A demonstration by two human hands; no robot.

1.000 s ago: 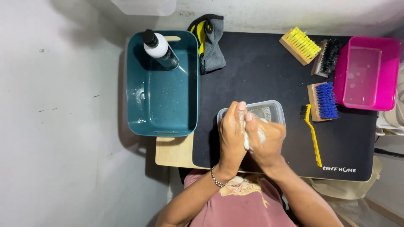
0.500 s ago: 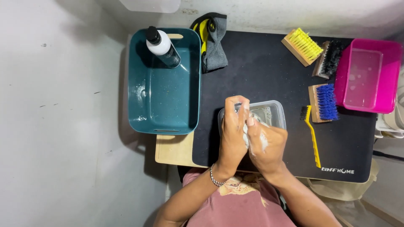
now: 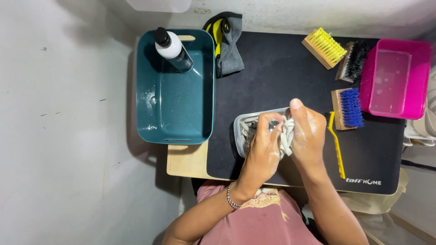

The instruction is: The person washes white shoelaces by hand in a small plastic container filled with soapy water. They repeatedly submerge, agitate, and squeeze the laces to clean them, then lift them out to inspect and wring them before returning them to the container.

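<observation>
My left hand [image 3: 263, 147] and my right hand [image 3: 308, 131] are pressed together over a small clear plastic tub [image 3: 243, 129] on the black mat [image 3: 272, 72]. Both hands are soapy and grip a bunch of wet white shoelaces [image 3: 285, 134] between them. More lace lies inside the tub, partly hidden under my left hand. A silver bracelet circles my left wrist.
A teal bin [image 3: 175, 104] with a black-capped bottle [image 3: 172, 50] stands left of the tub. Right of my hands lie a thin yellow brush [image 3: 335, 145], a blue-bristle brush [image 3: 347, 108], a black brush [image 3: 354, 61], a yellow brush [image 3: 324, 47] and a pink tub [image 3: 393, 77]. A grey-and-yellow cloth [image 3: 227, 41] lies behind.
My hands have shifted slightly against each other while rubbing the laces over the tub; the other objects stay where they were.
</observation>
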